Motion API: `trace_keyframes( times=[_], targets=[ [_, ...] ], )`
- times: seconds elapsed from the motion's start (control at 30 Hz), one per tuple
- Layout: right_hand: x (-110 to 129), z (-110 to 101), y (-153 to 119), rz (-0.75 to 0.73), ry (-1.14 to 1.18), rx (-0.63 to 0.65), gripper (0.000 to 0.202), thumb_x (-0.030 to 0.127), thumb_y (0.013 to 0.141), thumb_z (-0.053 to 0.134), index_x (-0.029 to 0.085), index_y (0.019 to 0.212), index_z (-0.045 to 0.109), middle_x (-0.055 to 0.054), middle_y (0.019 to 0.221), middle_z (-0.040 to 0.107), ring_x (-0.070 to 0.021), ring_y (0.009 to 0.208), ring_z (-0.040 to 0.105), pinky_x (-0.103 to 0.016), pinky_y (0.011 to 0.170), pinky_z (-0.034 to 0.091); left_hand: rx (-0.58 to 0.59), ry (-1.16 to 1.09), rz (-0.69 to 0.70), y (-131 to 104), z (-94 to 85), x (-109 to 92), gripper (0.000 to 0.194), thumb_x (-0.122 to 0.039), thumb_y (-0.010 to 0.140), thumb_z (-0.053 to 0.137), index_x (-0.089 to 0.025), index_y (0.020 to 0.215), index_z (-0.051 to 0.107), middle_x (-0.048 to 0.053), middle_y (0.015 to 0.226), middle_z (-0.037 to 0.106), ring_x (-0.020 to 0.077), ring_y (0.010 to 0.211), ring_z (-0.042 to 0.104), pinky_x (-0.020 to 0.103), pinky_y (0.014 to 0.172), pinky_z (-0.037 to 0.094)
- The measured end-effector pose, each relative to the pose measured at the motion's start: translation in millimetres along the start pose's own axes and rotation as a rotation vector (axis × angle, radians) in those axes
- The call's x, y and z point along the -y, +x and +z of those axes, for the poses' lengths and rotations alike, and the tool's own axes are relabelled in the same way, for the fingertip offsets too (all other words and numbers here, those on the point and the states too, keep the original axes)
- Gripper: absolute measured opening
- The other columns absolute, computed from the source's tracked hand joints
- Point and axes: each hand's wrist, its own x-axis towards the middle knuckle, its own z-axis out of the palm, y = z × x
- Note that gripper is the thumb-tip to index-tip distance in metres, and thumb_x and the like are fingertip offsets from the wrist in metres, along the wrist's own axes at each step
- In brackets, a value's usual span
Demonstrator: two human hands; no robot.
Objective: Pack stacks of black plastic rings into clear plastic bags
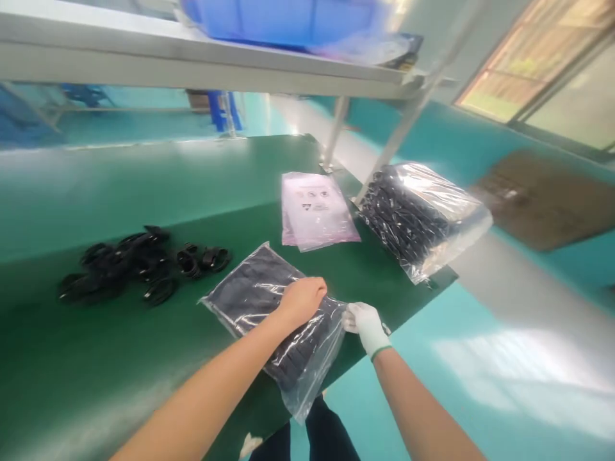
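Observation:
A clear plastic bag (pixel 259 282) filled with black items lies slanted on the green tabletop in front of me. My left hand (pixel 305 299), bare, rests over the bag with its fingers curled closed on the film near the open-looking end. In a white glove, my right hand (pixel 362 322) pinches the bag's edge at the right, close to the table edge. Loose film from the bag hangs toward my legs. What exactly the black items inside are cannot be made out.
Coiled black cables (pixel 129 262) lie in a pile at the left. Pink printed plastic bags (pixel 317 211) lie behind my hands. Another full clear bag (pixel 418 214) sits at the right corner by a shelf post (pixel 398 134). A blue bin (pixel 288 22) stands on the shelf above.

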Motion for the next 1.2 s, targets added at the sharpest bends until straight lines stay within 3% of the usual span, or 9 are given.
trace_keyframes(
  times=[0.13, 0.3, 0.4, 0.5, 0.8, 1.03, 1.2],
  targets=[
    [-11.2, 1.6, 1.3, 0.036, 0.150, -0.058, 0.024, 0.033, 0.066, 0.062, 0.018, 0.071, 0.044, 0.004, 0.049, 0.047, -0.0102, 0.043, 0.050, -0.026, 0.045, 0.048, 0.200, 0.069, 0.154, 73.5, 33.9, -17.6, 0.025, -0.021, 0.081, 0.040, -0.024, 0.087, 0.064, 0.003, 0.092, 0.066, 0.0191, 0.090, 0.055, 0.028, 0.078, 0.036],
    [-19.0, 10.5, 11.3, 0.068, 0.281, -0.115, 0.020, 0.021, 0.065, 0.058, 0.020, 0.065, 0.038, 0.009, 0.041, 0.038, -0.0060, 0.033, 0.039, -0.018, 0.034, 0.037, 0.466, 0.131, 0.227, 111.9, 60.8, -23.2, 0.020, -0.021, 0.074, 0.048, -0.024, 0.076, 0.068, 0.004, 0.086, 0.068, 0.0206, 0.077, 0.058, 0.028, 0.065, 0.039],
    [-17.0, 10.8, 14.1, 0.072, 0.313, -0.166, 0.014, 0.018, 0.065, 0.053, 0.019, 0.065, 0.039, 0.008, 0.042, 0.041, -0.0065, 0.034, 0.042, -0.019, 0.035, 0.038, 0.607, 0.125, 0.263, 119.1, 65.5, -22.3, 0.008, -0.026, 0.066, 0.059, -0.024, 0.065, 0.067, 0.001, 0.075, 0.068, 0.0176, 0.069, 0.058, 0.024, 0.058, 0.038],
    [-13.8, 8.6, 9.3, 0.093, 0.334, -0.153, 0.013, 0.019, 0.064, 0.055, 0.018, 0.068, 0.043, 0.008, 0.043, 0.043, -0.0065, 0.035, 0.043, -0.019, 0.036, 0.039, 0.665, 0.102, 0.272, 121.8, 68.5, -18.6, 0.006, -0.029, 0.062, 0.065, -0.024, 0.062, 0.067, -0.001, 0.069, 0.066, 0.0142, 0.064, 0.056, 0.021, 0.056, 0.037],
    [-16.0, 15.5, 1.4, 0.116, 0.387, -0.148, 0.020, 0.024, 0.062, 0.061, 0.018, 0.067, 0.043, 0.007, 0.043, 0.044, -0.0071, 0.036, 0.044, -0.021, 0.038, 0.040, 0.707, 0.123, 0.258, 120.7, 70.3, -15.2, 0.015, -0.037, 0.063, 0.062, -0.025, 0.070, 0.068, -0.003, 0.074, 0.066, 0.0126, 0.069, 0.056, 0.020, 0.058, 0.038],
    [-27.6, 23.5, -9.6, 0.120, 0.404, -0.150, 0.022, 0.025, 0.063, 0.058, 0.020, 0.061, 0.036, 0.009, 0.041, 0.036, -0.0043, 0.031, 0.035, -0.017, 0.031, 0.029, 0.680, 0.152, 0.232, 116.6, 72.8, -15.2, 0.016, -0.037, 0.066, 0.060, -0.024, 0.072, 0.068, -0.001, 0.074, 0.066, 0.0130, 0.069, 0.057, 0.020, 0.058, 0.039],
    [-29.8, 27.9, -16.5, 0.125, 0.388, -0.146, 0.020, 0.024, 0.064, 0.057, 0.020, 0.062, 0.038, 0.007, 0.042, 0.041, -0.0075, 0.033, 0.041, -0.020, 0.033, 0.036, 0.668, 0.157, 0.231, 116.6, 73.0, -16.5, 0.015, -0.035, 0.066, 0.062, -0.023, 0.072, 0.068, -0.001, 0.073, 0.066, 0.0117, 0.067, 0.057, 0.019, 0.055, 0.038]
  ],
)
